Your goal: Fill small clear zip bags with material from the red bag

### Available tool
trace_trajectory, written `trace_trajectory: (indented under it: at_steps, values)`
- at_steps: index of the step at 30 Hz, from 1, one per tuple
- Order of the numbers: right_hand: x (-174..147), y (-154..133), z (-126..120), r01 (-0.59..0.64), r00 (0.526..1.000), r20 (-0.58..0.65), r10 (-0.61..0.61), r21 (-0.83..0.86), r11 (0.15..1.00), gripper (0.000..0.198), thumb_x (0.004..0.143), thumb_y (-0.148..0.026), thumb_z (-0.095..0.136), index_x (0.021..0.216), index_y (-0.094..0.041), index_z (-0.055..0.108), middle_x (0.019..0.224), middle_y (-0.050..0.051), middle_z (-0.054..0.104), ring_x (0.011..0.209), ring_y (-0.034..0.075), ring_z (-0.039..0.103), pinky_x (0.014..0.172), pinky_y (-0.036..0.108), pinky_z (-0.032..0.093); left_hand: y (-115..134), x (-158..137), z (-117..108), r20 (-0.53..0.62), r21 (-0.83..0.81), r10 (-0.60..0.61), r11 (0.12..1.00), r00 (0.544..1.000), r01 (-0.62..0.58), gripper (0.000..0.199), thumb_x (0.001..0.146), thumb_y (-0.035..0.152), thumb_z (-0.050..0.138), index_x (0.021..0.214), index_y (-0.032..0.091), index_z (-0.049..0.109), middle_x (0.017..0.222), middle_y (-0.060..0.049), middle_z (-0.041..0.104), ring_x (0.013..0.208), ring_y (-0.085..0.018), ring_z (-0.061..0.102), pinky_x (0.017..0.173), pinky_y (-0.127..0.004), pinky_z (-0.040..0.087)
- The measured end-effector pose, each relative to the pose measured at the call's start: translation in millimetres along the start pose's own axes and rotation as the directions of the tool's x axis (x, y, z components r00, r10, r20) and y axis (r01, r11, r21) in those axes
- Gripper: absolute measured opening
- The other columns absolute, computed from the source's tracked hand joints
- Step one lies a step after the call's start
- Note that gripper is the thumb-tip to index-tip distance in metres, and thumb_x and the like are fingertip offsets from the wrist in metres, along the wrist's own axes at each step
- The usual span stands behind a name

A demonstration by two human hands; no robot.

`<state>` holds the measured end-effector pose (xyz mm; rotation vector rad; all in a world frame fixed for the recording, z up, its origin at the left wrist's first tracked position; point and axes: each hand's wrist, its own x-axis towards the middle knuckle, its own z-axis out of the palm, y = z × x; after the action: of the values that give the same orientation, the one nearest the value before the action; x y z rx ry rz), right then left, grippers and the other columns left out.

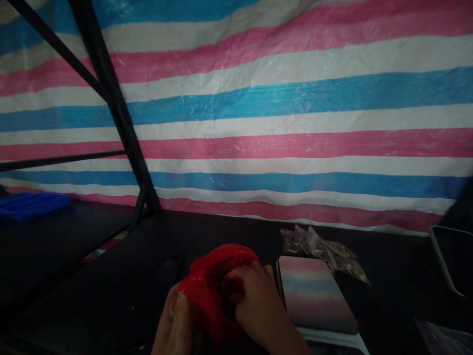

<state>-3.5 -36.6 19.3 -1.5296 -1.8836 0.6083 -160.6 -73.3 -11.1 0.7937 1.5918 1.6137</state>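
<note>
A red plastic bag (207,296) sits at the bottom middle, its mouth open towards me. My left hand (175,323) is closed on the bag's left side, thumb against the plastic. My right hand (254,301) reaches into the mouth from the right with its fingers curled; what they grip is hidden in the dark inside. Just right of that hand lies a flat device with a shiny metal plate (314,293), resembling a small scale. Behind the plate are several small clear zip bags (325,249) filled with brownish bits.
On the black table (221,227), a dark tray with a pale rim (443,261) stands at right, clear plastic (443,337) near the lower right corner. A black metal frame (118,116) rises at left, near a blue tray (33,204). Striped plastic sheeting (281,118) hangs behind.
</note>
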Motion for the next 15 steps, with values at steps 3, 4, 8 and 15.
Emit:
trace_trajectory:
  at_steps: [3, 4, 8, 15]
  values:
    - [2.3, -5.5, 2.1, -0.011, 1.000, 0.014, 0.011, -0.044, 0.999, 0.045, 0.077, -0.004, 0.065, 0.108, -0.031, 0.083, 0.113, 0.003, 0.082, 0.110, 0.029, 0.069, 0.096, 0.041, 0.048, 6.0, 0.6, 1.6, 0.007, 0.014, -0.096, 0.995, 0.995, 0.095, 0.066, 0.084, 0.087, 0.057, 0.097, 0.024, 0.072, 0.081, -0.008, 0.078, 0.078, -0.031, 0.077, 0.061, -0.039, 0.062]
    - [3.0, -7.6, 2.6, -0.003, 1.000, 0.016, 0.004, -0.066, 0.998, 0.045, 0.077, -0.004, 0.065, 0.109, -0.029, 0.082, 0.115, 0.004, 0.082, 0.114, 0.030, 0.069, 0.099, 0.043, 0.047, 9.0, -0.6, 2.8, -0.001, 0.020, -0.092, 0.996, 0.996, 0.092, 0.066, 0.083, 0.088, 0.057, 0.095, 0.025, 0.072, 0.080, -0.008, 0.078, 0.080, -0.032, 0.076, 0.061, -0.038, 0.061]
    - [4.7, -13.9, 5.0, 0.037, 0.999, 0.012, -0.035, -0.156, 0.987, 0.047, 0.077, -0.004, 0.063, 0.116, -0.023, 0.080, 0.134, 0.008, 0.078, 0.134, 0.034, 0.062, 0.115, 0.050, 0.039, 19.2, -7.6, 7.1, -0.014, 0.043, 0.024, 0.999, 1.000, -0.023, 0.064, 0.080, 0.090, 0.058, 0.091, 0.029, 0.071, 0.089, -0.006, 0.078, 0.087, -0.029, 0.073, 0.069, -0.036, 0.060]
    - [5.5, -12.3, 12.0, 0.036, 0.999, -0.005, -0.036, -0.099, 0.994, 0.046, 0.078, -0.003, 0.061, 0.114, -0.025, 0.079, 0.129, 0.006, 0.079, 0.132, 0.031, 0.063, 0.115, 0.048, 0.038, 17.6, 9.0, -0.2, 0.033, 0.087, 0.013, 0.996, 0.999, -0.016, 0.081, 0.061, 0.097, 0.068, 0.097, 0.025, 0.069, 0.091, -0.006, 0.079, 0.091, -0.030, 0.074, 0.076, -0.038, 0.062]
